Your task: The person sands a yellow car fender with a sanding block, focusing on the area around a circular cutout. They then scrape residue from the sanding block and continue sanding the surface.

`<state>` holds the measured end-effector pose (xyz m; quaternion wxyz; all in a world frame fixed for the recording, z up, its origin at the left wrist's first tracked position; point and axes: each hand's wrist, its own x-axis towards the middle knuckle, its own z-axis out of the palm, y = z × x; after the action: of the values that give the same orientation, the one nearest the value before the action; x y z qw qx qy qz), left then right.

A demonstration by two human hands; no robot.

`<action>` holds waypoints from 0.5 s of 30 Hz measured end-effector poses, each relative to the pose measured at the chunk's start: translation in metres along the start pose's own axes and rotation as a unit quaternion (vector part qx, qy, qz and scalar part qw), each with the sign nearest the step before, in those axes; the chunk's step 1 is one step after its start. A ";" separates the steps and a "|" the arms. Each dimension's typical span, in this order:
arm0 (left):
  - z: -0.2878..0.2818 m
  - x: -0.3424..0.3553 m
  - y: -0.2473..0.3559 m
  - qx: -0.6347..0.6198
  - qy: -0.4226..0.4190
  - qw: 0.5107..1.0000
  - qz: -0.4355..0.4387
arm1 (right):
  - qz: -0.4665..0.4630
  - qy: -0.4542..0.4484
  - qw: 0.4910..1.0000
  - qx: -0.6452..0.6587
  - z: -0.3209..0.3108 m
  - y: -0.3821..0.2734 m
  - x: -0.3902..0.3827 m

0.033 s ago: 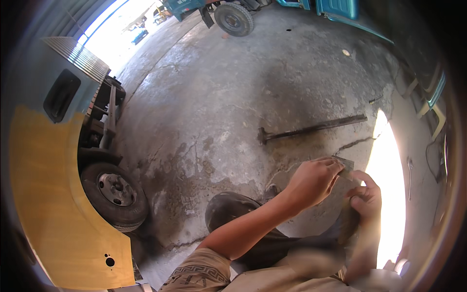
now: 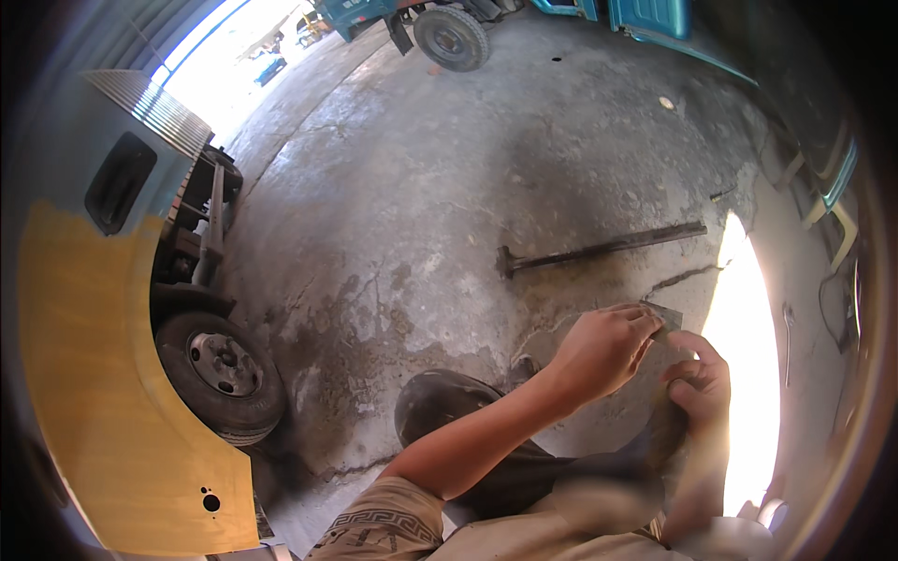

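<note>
My left hand reaches across from the lower left, its fingers closed on the edge of a small, thin, flat grey piece. Beside it on the right is my right hand, its index fingertip close to the lower edge of that piece. The thumb and other fingers of this hand are curled together; whether something lies between them is hidden. Below both hands are my bent legs in dark trousers, a knee showing at the left.
A long dark metal bar with a crosspiece lies on the concrete floor ahead. At left stands a vehicle with a yellow panel and a wheel. A blue truck's wheel is far ahead. A wrench-like tool lies right.
My right hand has shifted very slightly to the left and down. My left hand still grips the flat piece in nearly the same spot.
</note>
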<state>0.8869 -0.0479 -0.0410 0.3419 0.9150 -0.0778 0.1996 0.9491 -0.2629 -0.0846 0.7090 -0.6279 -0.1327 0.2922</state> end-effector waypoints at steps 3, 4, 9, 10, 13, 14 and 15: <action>-0.002 0.000 0.003 -0.012 -0.014 1.000 0.003 | -0.019 0.013 1.000 0.011 0.018 -0.006 -0.004; -0.003 0.000 0.003 -0.024 -0.018 1.000 0.006 | -0.028 0.018 0.999 0.014 0.021 -0.009 -0.004; -0.002 -0.001 0.003 -0.046 -0.072 0.996 0.004 | -0.038 0.011 0.998 0.040 0.021 -0.001 0.000; -0.002 -0.001 0.003 -0.062 -0.075 0.995 -0.001 | -0.037 0.022 0.998 0.045 0.024 -0.004 -0.002; -0.007 0.004 0.007 -0.102 -0.120 0.987 -0.036 | -0.054 0.036 0.997 0.033 0.021 -0.002 -0.001; -0.010 0.006 0.008 -0.114 -0.139 0.982 -0.049 | -0.049 0.026 0.998 0.025 0.014 0.001 -0.001; -0.011 0.006 0.006 -0.134 -0.140 0.980 -0.048 | -0.044 0.016 0.999 0.018 0.001 0.006 -0.001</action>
<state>0.8874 -0.0452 -0.0278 0.4561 0.8826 -0.1069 0.0403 0.9464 -0.2620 -0.0905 0.7340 -0.6135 -0.1437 0.2532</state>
